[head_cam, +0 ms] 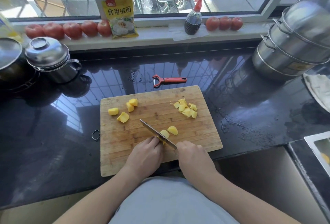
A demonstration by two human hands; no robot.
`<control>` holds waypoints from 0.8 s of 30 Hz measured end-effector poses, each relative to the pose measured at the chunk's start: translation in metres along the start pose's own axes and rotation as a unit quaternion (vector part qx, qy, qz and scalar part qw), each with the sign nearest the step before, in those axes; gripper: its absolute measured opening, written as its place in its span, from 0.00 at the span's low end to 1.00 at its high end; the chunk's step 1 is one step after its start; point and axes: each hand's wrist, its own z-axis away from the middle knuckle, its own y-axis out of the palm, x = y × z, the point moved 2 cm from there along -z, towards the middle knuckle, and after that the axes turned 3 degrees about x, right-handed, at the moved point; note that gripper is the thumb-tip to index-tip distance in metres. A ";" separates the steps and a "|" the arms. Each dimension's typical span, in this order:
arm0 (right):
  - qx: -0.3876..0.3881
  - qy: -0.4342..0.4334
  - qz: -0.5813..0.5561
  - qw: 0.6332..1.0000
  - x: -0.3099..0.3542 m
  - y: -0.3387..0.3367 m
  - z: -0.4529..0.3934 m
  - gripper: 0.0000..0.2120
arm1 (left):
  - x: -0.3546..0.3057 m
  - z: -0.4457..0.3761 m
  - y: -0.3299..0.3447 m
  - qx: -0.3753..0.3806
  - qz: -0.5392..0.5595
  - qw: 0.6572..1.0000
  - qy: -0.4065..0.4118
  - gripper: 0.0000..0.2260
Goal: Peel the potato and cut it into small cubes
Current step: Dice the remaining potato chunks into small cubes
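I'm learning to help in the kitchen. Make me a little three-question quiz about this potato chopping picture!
1. True or false: the red peeler lies on the cutting board.
2. Which hand holds the knife? A) left hand B) right hand
3. Fill in: the pile of small cubes sits near the board's far ____ corner.

Key
1. False: it lies on the dark counter, just beyond the board.
2. B: the left hand steadies the potato piece being cut.
3. Right; the bigger chunks lie on the left side.
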 end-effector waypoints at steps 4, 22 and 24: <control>0.011 0.003 -0.047 0.999 0.012 0.002 -0.015 0.10 | -0.002 -0.001 -0.005 0.003 -0.016 1.000 0.016 0.03; 0.056 0.046 -0.117 0.990 0.003 0.005 -0.025 0.13 | 0.098 0.078 -0.053 0.027 -0.167 0.954 -0.246 0.07; 0.057 0.047 -0.128 0.989 0.002 0.001 -0.026 0.12 | 0.092 0.073 -0.049 0.025 -0.164 0.954 -0.249 0.09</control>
